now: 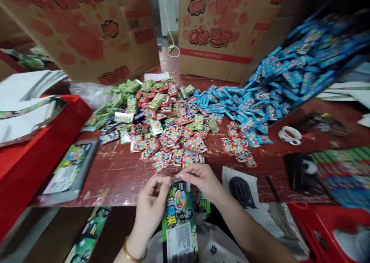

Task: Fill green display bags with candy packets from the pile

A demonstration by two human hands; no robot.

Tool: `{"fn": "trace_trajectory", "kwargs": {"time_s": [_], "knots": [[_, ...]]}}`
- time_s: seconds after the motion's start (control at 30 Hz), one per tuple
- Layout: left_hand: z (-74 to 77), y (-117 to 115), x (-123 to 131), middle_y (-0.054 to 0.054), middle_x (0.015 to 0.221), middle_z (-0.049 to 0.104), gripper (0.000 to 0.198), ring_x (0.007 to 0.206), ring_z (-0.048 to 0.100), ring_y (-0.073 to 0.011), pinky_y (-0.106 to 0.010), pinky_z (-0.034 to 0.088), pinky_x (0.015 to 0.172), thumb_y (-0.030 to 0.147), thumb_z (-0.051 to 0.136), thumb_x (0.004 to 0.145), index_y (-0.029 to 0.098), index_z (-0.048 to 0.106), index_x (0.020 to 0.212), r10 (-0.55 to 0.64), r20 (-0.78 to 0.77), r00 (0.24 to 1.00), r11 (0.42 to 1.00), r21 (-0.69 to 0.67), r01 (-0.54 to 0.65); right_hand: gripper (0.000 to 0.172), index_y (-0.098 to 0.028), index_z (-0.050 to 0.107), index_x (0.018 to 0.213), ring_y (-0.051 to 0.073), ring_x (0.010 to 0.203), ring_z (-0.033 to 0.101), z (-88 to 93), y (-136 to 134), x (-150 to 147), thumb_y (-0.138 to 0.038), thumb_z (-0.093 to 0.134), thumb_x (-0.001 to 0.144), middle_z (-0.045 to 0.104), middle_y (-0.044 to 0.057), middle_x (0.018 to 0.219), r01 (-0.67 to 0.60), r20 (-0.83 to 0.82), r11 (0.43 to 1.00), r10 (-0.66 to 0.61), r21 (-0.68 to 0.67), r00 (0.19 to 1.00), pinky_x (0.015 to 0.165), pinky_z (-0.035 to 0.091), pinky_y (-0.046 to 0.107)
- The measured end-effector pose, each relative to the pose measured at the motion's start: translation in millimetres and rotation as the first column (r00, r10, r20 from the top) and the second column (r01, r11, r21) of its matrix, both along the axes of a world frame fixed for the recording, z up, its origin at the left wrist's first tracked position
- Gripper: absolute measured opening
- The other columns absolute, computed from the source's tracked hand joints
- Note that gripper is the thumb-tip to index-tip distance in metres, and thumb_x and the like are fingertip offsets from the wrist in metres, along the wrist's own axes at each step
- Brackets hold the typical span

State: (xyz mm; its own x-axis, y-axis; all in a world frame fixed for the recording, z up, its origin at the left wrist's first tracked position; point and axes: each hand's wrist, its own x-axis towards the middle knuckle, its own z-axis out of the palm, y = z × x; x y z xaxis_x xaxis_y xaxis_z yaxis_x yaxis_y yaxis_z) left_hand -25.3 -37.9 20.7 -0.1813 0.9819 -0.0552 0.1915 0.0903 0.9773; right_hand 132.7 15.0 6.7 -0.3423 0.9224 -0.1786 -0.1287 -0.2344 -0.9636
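Observation:
At the table's front edge, a green and black printed candy bag (179,213) hangs upright over my lap. My left hand (153,201) pinches its top edge between thumb and fingers. Right beside it, my right hand (200,178) pinches the same top edge, the two hands almost touching. Part of another green printed package (202,201) shows behind the bag, under my right wrist. Just beyond my fingers lie small red candy packets (170,157), at the near end of a mixed pile of green, red and purple packets (156,105).
Blue packets (303,70) spill from an open carton at right. Two large cardboard boxes (214,32) stand behind. A stack of flat bags (72,170) and a red bin (34,151) sit left. Right are a white cup (290,135), a black tape dispenser (300,170) and paper (243,186).

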Motion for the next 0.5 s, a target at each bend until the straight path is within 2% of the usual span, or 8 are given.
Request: {"fn": "trace_trajectory", "kwargs": {"time_s": [0.07, 0.13, 0.23, 0.3, 0.33, 0.4, 0.43, 0.5], "knots": [[-7.6, -3, 6, -0.006, 0.091, 0.064, 0.02, 0.087, 0.059, -0.0211, -0.029, 0.049, 0.074, 0.038, 0.056, 0.082, 0.019, 0.062, 0.083, -0.016, -0.063, 0.998, 0.997, 0.069, 0.02, 0.017, -0.02, 0.071, 0.074, 0.019, 0.073, 0.068, -4.3, -3, 3, -0.037, 0.071, 0.07, 0.073, 0.003, 0.076, 0.019, -0.019, 0.999, -0.019, 0.026, 1.0, 0.071, 0.053, 0.032], [-17.2, -6, 13, -0.006, 0.097, 0.062, 0.02, 0.094, 0.058, -0.0227, -0.031, 0.048, 0.079, 0.039, 0.06, 0.08, 0.021, 0.058, 0.088, 0.0, -0.06, 0.998, 0.996, 0.087, 0.006, 0.014, -0.021, 0.07, 0.075, 0.019, 0.077, 0.067, -9.3, -11, 3, -0.035, 0.07, 0.072, 0.072, 0.003, 0.079, 0.087, -0.027, 0.99, -0.084, 0.115, 0.996, 0.075, 0.053, 0.033], [-27.6, -1, 23, -0.001, 0.087, 0.06, 0.028, 0.081, 0.059, -0.02, -0.028, 0.049, 0.07, 0.041, 0.064, 0.075, 0.023, 0.051, 0.093, -0.007, -0.009, 1.0, 1.0, -0.012, 0.007, 0.008, -0.021, 0.068, 0.08, 0.019, 0.089, 0.065, -16.5, -20, 13, -0.028, 0.066, 0.077, 0.07, 0.005, 0.091, 0.174, 0.005, 0.947, -0.182, 0.271, 0.983, 0.083, 0.051, 0.033], [-30.3, 13, 31, 0.001, 0.08, 0.058, 0.029, 0.07, 0.058, -0.017, -0.026, 0.048, 0.063, 0.043, 0.063, 0.076, 0.023, 0.049, 0.093, -0.051, 0.043, 0.998, 0.997, -0.059, 0.053, 0.011, -0.022, 0.066, 0.089, 0.019, 0.095, 0.063, -23.5, -17, 40, -0.026, 0.06, 0.081, 0.068, 0.006, 0.101, 0.242, 0.094, 0.908, -0.289, 0.342, 0.953, 0.087, 0.049, 0.033], [-31.1, 22, 37, 0.002, 0.078, 0.057, 0.029, 0.068, 0.058, -0.0158, -0.025, 0.048, 0.061, 0.043, 0.062, 0.077, 0.023, 0.048, 0.093, -0.088, 0.079, 0.993, 0.993, -0.065, 0.094, 0.015, -0.022, 0.064, 0.094, 0.018, 0.097, 0.062, -28.9, -13, 59, -0.027, 0.057, 0.083, 0.066, 0.007, 0.105, 0.288, 0.171, 0.881, -0.371, 0.375, 0.913, 0.088, 0.048, 0.033], [-34.1, 43, 55, 0.003, 0.077, 0.057, 0.027, 0.065, 0.057, -0.0142, -0.024, 0.046, 0.06, 0.043, 0.058, 0.08, 0.023, 0.047, 0.094, -0.203, 0.159, 0.966, 0.974, -0.071, 0.216, 0.02, -0.02, 0.061, 0.101, 0.019, 0.093, 0.062, -44.2, -2, 106, -0.028, 0.052, 0.084, 0.066, 0.008, 0.102, 0.391, 0.358, 0.809, -0.557, 0.44, 0.749, 0.084, 0.048, 0.033], [-36.9, 52, 67, 0.003, 0.077, 0.057, 0.025, 0.066, 0.056, -0.0137, -0.024, 0.046, 0.061, 0.043, 0.055, 0.082, 0.023, 0.047, 0.095, -0.302, 0.188, 0.935, 0.944, -0.076, 0.32, 0.019, -0.019, 0.061, 0.096, 0.019, 0.086, 0.062, -53.6, 4, 129, -0.029, 0.051, 0.083, 0.067, 0.007, 0.094, 0.381, 0.478, 0.807, -0.579, 0.451, 0.661, 0.08, 0.049, 0.033], [-45.9, 64, 94, 0.003, 0.073, 0.057, 0.024, 0.066, 0.056, -0.0138, -0.024, 0.045, 0.063, 0.042, 0.057, 0.08, 0.021, 0.051, 0.089, -0.457, 0.211, 0.864, 0.873, -0.084, 0.481, 0.01, -0.018, 0.063, 0.08, 0.02, 0.072, 0.062, -72.7, 14, 166, -0.025, 0.057, 0.074, 0.066, 0.006, 0.076, 0.345, 0.561, 0.836, -0.543, 0.426, 0.624, 0.072, 0.049, 0.034]]}}
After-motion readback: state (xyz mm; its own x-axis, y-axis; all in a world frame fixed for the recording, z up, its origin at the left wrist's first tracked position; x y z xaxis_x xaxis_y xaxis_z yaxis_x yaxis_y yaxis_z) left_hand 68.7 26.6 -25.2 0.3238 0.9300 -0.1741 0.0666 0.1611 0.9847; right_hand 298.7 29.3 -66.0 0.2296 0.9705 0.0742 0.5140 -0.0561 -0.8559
